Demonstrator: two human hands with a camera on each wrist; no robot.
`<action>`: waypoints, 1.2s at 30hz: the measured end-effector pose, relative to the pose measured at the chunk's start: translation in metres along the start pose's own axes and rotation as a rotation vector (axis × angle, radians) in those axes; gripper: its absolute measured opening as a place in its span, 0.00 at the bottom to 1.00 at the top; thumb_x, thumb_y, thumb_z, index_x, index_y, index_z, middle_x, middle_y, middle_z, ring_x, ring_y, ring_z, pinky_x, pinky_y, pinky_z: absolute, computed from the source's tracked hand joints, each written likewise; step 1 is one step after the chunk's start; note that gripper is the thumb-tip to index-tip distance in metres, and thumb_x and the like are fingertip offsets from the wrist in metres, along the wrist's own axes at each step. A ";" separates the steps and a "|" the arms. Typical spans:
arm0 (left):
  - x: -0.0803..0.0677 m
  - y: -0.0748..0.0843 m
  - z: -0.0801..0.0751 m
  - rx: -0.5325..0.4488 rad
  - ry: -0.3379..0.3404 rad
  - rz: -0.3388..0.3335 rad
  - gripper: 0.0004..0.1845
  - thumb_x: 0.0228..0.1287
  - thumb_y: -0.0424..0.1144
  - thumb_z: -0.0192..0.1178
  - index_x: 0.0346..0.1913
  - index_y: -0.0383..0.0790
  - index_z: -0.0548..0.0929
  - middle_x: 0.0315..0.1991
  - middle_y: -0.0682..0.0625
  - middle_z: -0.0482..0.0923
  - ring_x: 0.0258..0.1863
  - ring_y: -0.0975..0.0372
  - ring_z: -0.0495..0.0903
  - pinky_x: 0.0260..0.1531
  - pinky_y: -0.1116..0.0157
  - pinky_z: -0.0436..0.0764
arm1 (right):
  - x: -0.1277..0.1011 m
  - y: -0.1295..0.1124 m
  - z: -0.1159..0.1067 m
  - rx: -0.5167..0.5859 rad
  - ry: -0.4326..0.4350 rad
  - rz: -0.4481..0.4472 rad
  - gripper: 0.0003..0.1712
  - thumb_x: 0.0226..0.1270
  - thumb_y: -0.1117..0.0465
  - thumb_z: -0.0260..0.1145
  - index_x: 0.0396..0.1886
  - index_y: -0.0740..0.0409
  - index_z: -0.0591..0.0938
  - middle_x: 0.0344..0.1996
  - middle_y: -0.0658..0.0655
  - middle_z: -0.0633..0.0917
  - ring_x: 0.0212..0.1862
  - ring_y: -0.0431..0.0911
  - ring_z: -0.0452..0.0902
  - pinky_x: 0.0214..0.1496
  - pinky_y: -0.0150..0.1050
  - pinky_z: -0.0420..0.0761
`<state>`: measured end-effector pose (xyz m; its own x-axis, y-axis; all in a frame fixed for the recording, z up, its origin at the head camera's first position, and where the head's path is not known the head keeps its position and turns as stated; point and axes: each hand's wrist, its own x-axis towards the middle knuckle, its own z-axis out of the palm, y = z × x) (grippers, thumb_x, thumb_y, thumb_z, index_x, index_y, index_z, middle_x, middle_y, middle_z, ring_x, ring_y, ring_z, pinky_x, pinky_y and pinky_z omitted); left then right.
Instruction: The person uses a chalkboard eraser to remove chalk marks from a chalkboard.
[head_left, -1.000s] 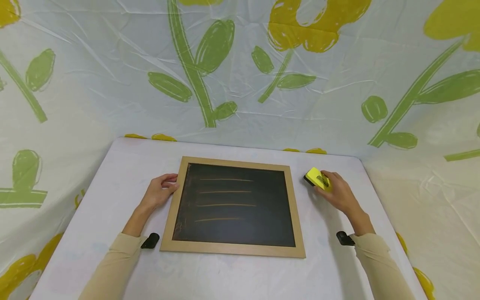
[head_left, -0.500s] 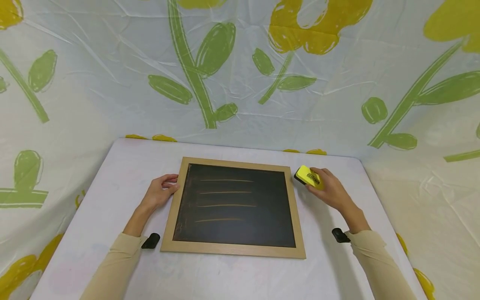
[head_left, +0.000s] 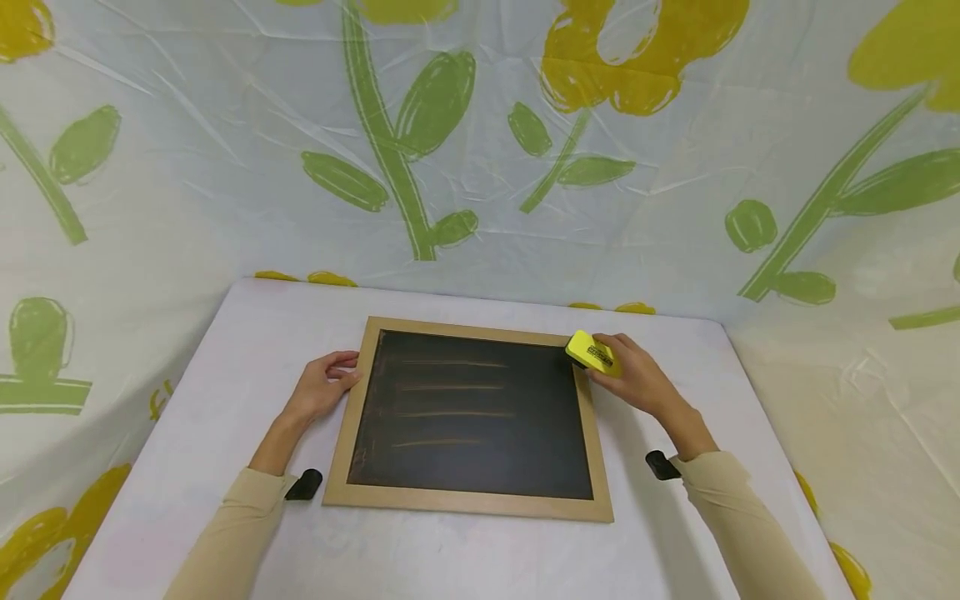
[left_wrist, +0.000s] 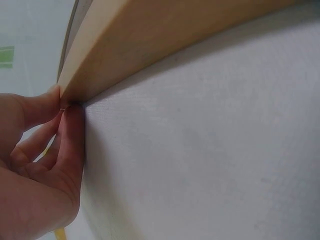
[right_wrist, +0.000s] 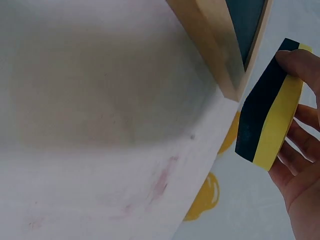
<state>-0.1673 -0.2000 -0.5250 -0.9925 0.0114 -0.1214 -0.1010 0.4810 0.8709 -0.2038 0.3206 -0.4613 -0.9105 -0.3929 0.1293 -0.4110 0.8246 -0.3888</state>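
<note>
A small chalkboard with a light wooden frame lies flat on the table, and several thin yellowish lines run across its black face. My left hand holds the left side of the frame; the left wrist view shows the thumb on the frame's edge and curled fingers against its lower side. My right hand grips a yellow board eraser with a dark pad. In the head view the eraser overlaps the board's top right corner. The right wrist view shows the eraser raised off the board, tilted.
A white-covered table bears the board. Behind and beside it hangs a pale cloth printed with green stems and yellow flowers. A black wrist camera sits at the left cuff, another black camera at the right.
My right hand has moved left with the eraser, from beside the board to over its top right corner. The left hand stays at the frame's left side.
</note>
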 end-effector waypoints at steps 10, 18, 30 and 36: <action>-0.007 -0.004 0.005 0.000 0.018 0.002 0.24 0.74 0.35 0.62 0.68 0.29 0.75 0.59 0.33 0.80 0.52 0.46 0.82 0.45 0.63 0.78 | 0.012 -0.020 0.014 0.015 -0.084 -0.027 0.39 0.64 0.56 0.77 0.71 0.64 0.73 0.60 0.67 0.78 0.56 0.61 0.76 0.60 0.60 0.76; -0.012 -0.004 0.007 0.007 0.032 0.021 0.23 0.74 0.33 0.62 0.67 0.28 0.75 0.58 0.32 0.80 0.51 0.46 0.82 0.46 0.62 0.78 | 0.017 -0.035 0.021 0.020 -0.136 -0.071 0.41 0.64 0.53 0.77 0.72 0.61 0.72 0.61 0.67 0.78 0.57 0.60 0.76 0.61 0.60 0.76; -0.009 -0.004 0.004 -0.006 0.021 0.001 0.24 0.74 0.34 0.62 0.68 0.30 0.75 0.59 0.34 0.80 0.52 0.47 0.81 0.43 0.63 0.77 | 0.022 -0.044 0.036 0.054 -0.159 -0.132 0.40 0.63 0.52 0.78 0.71 0.60 0.75 0.65 0.65 0.76 0.59 0.59 0.76 0.62 0.59 0.76; -0.006 -0.001 0.002 0.003 0.010 0.002 0.23 0.74 0.34 0.62 0.68 0.29 0.75 0.59 0.34 0.80 0.52 0.46 0.81 0.44 0.63 0.78 | 0.025 -0.046 0.042 0.024 -0.174 -0.165 0.38 0.63 0.53 0.78 0.70 0.61 0.77 0.61 0.67 0.78 0.57 0.60 0.78 0.59 0.58 0.78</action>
<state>-0.1614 -0.1987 -0.5264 -0.9933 0.0037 -0.1155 -0.0993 0.4832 0.8699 -0.2061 0.2560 -0.4788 -0.8087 -0.5871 0.0345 -0.5502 0.7344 -0.3974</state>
